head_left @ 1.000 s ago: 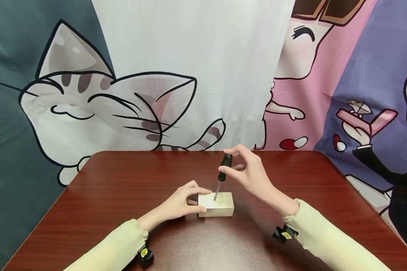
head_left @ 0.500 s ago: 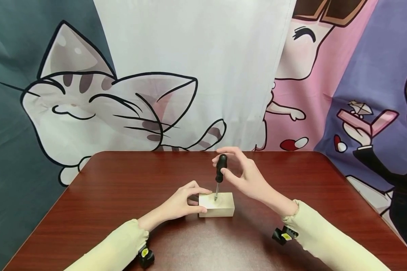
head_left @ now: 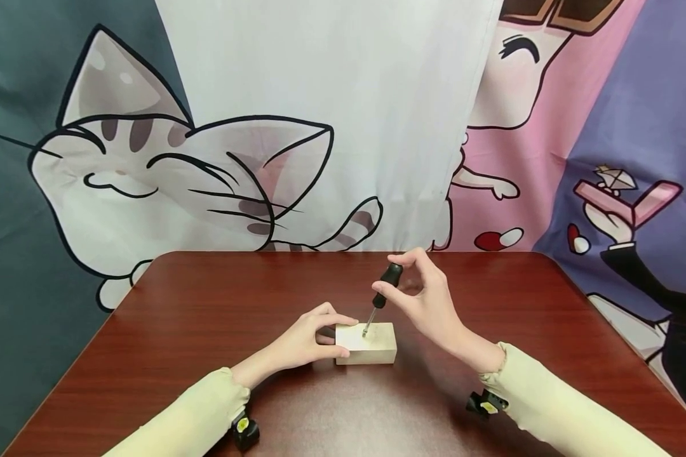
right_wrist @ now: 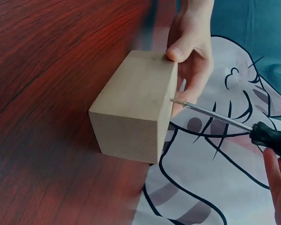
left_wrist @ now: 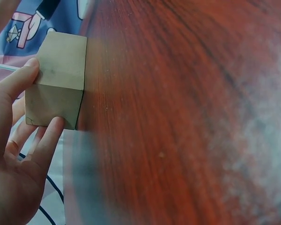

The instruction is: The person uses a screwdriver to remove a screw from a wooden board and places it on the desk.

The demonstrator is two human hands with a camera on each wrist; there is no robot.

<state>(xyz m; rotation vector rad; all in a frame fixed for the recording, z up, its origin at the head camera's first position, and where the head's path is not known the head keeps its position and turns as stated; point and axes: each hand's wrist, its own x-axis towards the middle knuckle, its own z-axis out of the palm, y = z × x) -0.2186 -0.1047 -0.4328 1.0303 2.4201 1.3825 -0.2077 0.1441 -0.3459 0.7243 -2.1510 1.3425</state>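
Observation:
A pale wooden block (head_left: 382, 352) lies on the table. My left hand (head_left: 303, 339) grips its left end, thumb on the near side and fingers at the far edge. My right hand (head_left: 431, 304) pinches the black handle of a screwdriver (head_left: 390, 278) between thumb and fingers. The screwdriver leans to the right, its metal shaft running down to the block's top face. In the right wrist view, a small brass-coloured screw (right_wrist: 178, 101) sits between the shaft's tip and the block. How deep the screw goes is hidden. The left wrist view shows my left fingers against the block (left_wrist: 61, 61).
The reddish-brown wooden table (head_left: 217, 298) extends around both hands. Behind it hangs a cloth backdrop (head_left: 331, 70) printed with a cartoon cat and figures. A small black camera is strapped at each wrist, below the pale sleeves (head_left: 566, 393).
Half a second ago the screwdriver stood more upright, with the right index finger stretched past the handle. Now the handle tilts right and the right hand has shifted right. Block and left hand stay put.

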